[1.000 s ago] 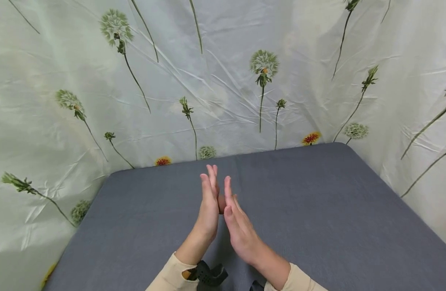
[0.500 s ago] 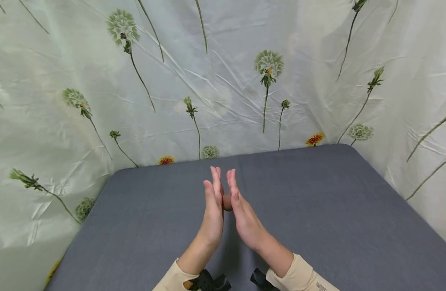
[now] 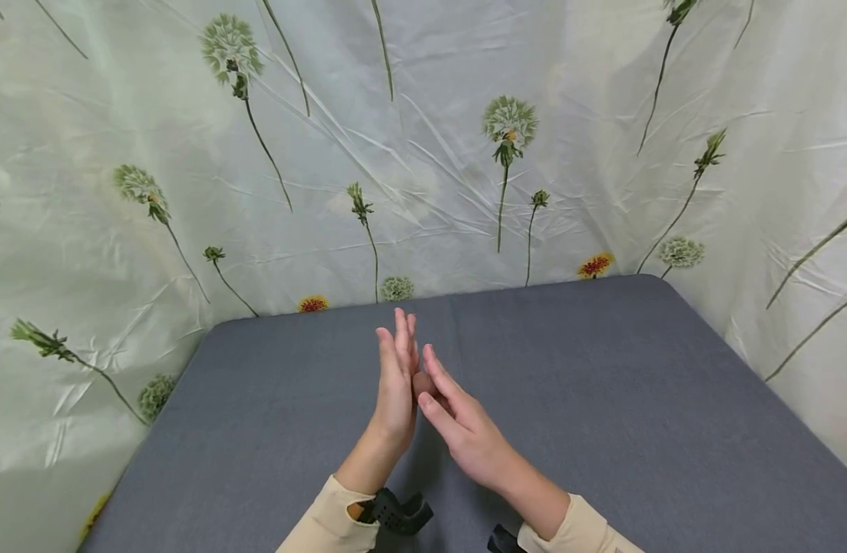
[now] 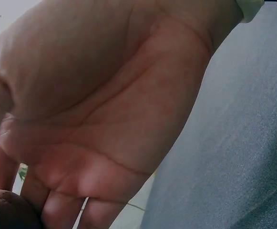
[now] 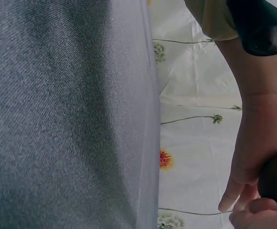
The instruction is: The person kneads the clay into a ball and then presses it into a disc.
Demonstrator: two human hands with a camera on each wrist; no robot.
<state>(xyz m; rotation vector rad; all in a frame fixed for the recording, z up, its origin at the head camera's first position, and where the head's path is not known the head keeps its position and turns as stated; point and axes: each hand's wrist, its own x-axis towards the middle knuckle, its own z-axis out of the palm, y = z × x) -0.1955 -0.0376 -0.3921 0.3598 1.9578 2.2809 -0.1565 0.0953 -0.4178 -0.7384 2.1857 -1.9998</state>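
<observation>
A small brown ball (image 3: 423, 383) is held between the palms and fingers of both hands, partly hidden by them. Standing upright, my left hand (image 3: 394, 392) has its fingers straight and its palm turned toward the ball. From the other side my right hand (image 3: 468, 434) presses on it, tilted, with its fingers only slightly bent. In the left wrist view the ball (image 4: 7, 210) shows at the lower left corner by the left fingers, and a fine crease marks its surface. It looks dark in the right wrist view, where the ball (image 5: 274, 179) sits at the right edge.
A grey cloth-covered table (image 3: 603, 399) lies beneath the hands. Behind and beside it hangs a pale curtain (image 3: 423, 153) printed with dandelions and flowers. A black strapped device (image 3: 398, 513) sits on the left wrist, another device (image 3: 504, 539) by the right.
The hands have shifted slightly left since half a second ago. My right hand has slid back toward the body and tilted more against the left, with the ball still between them.
</observation>
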